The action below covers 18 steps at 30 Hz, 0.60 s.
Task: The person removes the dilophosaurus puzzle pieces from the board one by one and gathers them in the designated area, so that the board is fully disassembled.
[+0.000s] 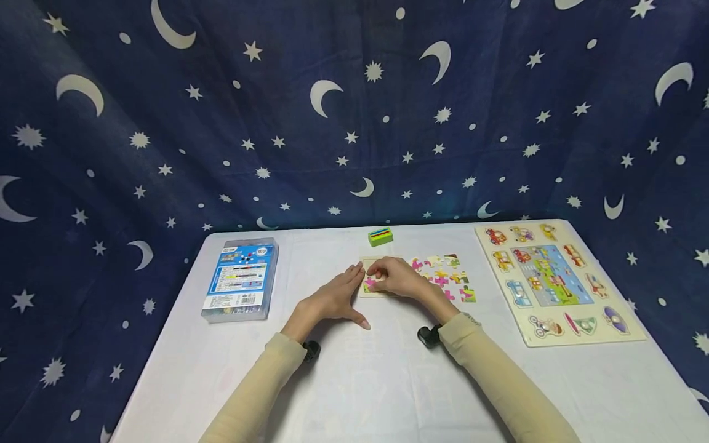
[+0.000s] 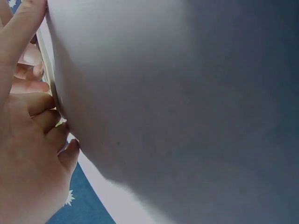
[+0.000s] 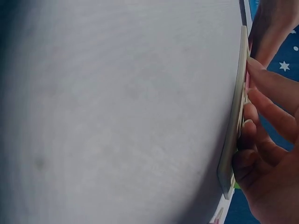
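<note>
A small wooden puzzle board [image 1: 368, 261] lies on the table, with pink and green pieces at its left end. My left hand [image 1: 332, 298] touches the board's left edge with its fingertips, fingers straight and thumb spread away over the cloth. Above the board, my right hand [image 1: 403, 278] has its fingers curled and pinches a pink puzzle piece [image 3: 247, 80] between thumb and index finger, right at the board's surface. Its back hides much of the board in the head view. Several loose puzzle pieces [image 1: 441, 280] are spread just right of this hand.
Behind the board sits a small green box with coloured strips [image 1: 380, 236]. A clear plastic case with a blue label [image 1: 239, 280] lies at the left. On the right is a large wooden vehicle puzzle [image 1: 517, 301]. A white cloth [image 1: 371, 381] covers the table.
</note>
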Tool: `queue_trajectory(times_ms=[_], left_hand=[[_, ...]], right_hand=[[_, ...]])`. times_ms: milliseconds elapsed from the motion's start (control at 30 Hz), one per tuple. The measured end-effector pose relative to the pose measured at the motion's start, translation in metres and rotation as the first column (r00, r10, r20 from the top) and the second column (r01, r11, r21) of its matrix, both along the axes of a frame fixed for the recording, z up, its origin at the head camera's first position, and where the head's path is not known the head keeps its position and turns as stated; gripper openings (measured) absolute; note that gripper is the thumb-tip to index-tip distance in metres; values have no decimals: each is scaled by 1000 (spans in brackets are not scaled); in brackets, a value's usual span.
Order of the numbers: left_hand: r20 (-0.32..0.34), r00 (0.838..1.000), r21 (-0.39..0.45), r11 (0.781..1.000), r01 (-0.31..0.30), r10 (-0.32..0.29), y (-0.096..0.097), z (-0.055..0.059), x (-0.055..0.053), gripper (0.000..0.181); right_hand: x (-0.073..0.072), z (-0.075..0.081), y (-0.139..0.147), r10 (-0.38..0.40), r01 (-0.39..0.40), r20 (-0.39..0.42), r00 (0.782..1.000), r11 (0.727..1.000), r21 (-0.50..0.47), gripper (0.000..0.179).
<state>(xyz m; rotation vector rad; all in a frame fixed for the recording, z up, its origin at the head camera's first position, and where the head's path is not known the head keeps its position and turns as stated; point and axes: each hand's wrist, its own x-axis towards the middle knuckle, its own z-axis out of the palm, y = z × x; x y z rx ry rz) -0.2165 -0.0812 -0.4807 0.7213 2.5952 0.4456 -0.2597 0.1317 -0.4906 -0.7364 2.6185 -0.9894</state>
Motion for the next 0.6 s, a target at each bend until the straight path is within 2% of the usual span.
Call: queue_trajectory(times_ms=[133, 300, 467, 600], left_hand=[[1, 1000, -5, 1000, -4, 4, 0, 0, 0, 132], [5, 1000, -6, 1000, 1, -1, 2, 1, 0, 132], [-1, 1000, -19, 1000, 0, 0, 2, -1, -1, 131], [-2, 1000, -35, 999, -5, 5, 1, -2, -2, 131]], right_hand=[[1, -1, -2, -16, 15, 7, 1000, 1000, 17, 23], [2, 0, -3, -44, 44, 9, 999, 999, 32, 24], [4, 2, -2, -47, 47, 32, 998, 999, -17, 25], [5, 2, 2, -39, 41, 30, 999, 997, -61, 19]])
